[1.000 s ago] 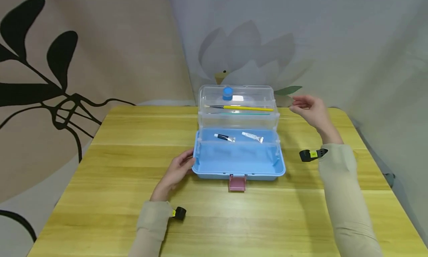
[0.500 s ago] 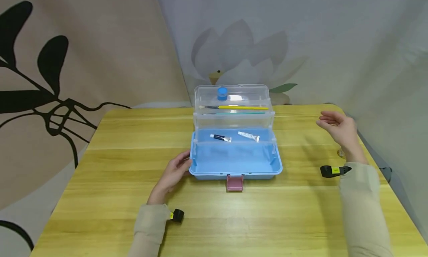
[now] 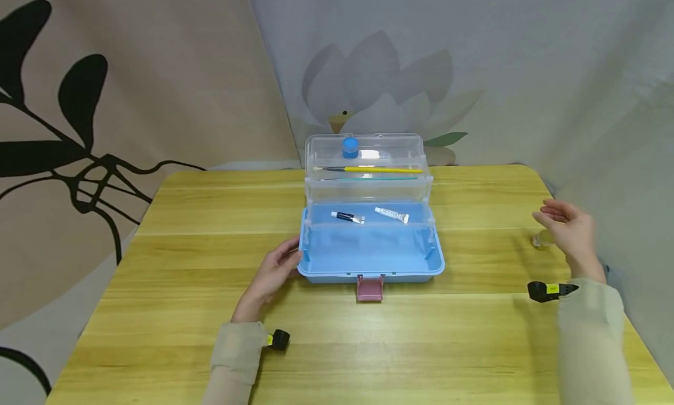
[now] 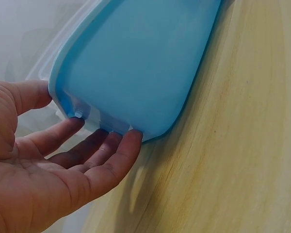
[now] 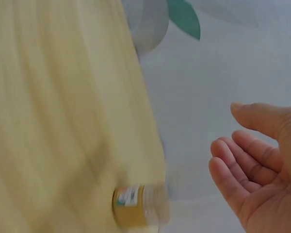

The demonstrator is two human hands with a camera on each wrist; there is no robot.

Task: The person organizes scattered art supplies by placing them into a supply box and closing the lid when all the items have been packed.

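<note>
A light blue plastic storage box point(image 3: 368, 250) stands on the table with its clear upper trays point(image 3: 368, 188) folded up and back. My left hand point(image 3: 274, 271) holds the box's left end; in the left wrist view its thumb and fingers point(image 4: 122, 153) lie along the rim and end wall. Over at the right, my right hand point(image 3: 571, 232) is in the air with loosely bent fingers and nothing in them. Just to its left and partly behind it is a small jar point(image 3: 542, 239) with a clear lid and yellowish contents, also seen in the right wrist view.
In the trays are a blue pot point(image 3: 350, 148), a yellow paintbrush point(image 3: 382, 170) and a thin teal brush point(image 3: 376, 178). Two small paint tubes, one black-labelled tube point(image 3: 347, 217) and one white tube point(image 3: 392, 215), lie lower. A pink latch point(image 3: 370, 289) hangs in front.
My right hand has moved from beside the trays to the right and nearer, reaching the small jar. The left hand stays at the box. The head view has shifted slightly.
</note>
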